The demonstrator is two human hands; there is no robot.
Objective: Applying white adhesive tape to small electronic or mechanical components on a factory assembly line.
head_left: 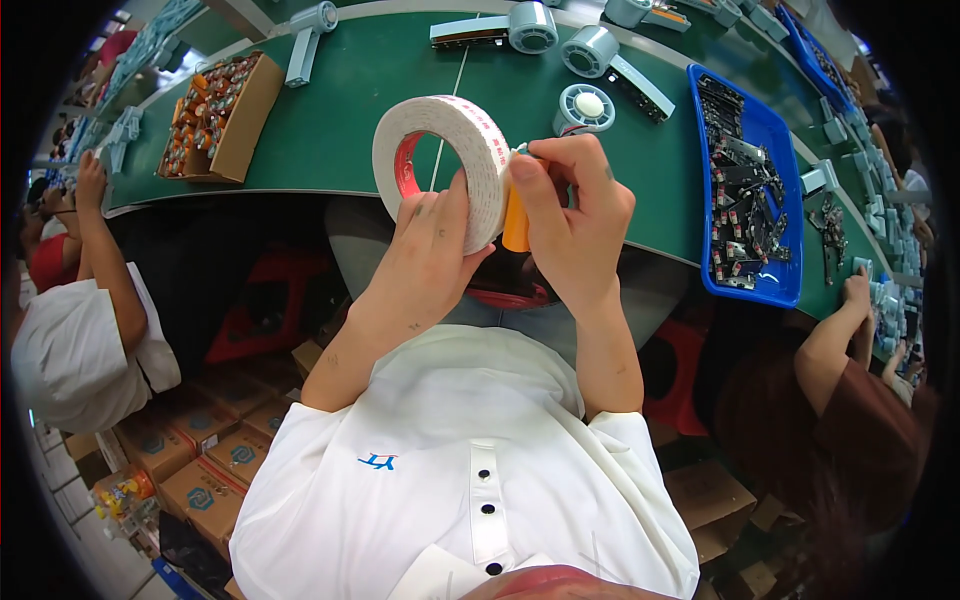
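My left hand [432, 235] is wrapped round the lower side of a large white roll of double-sided tape [487, 165] with a red core, held upright above the table's near edge. My right hand [585, 215] is closed at the roll's right side, thumb and forefinger pinched together near a small white bit. Below that pinch hangs an orange cylinder [516, 222], which looks like a battery cell, next to the tape. My fingers hide its upper part, and whether it touches the tape I cannot tell.
On the green table [330, 130], a cardboard box [247, 120] of orange parts stands left. Grey-blue fan housings [590, 50] lie at the back, a round fan unit [586, 108] nearer. A blue tray [752, 290] of dark parts sits right. People work at both sides.
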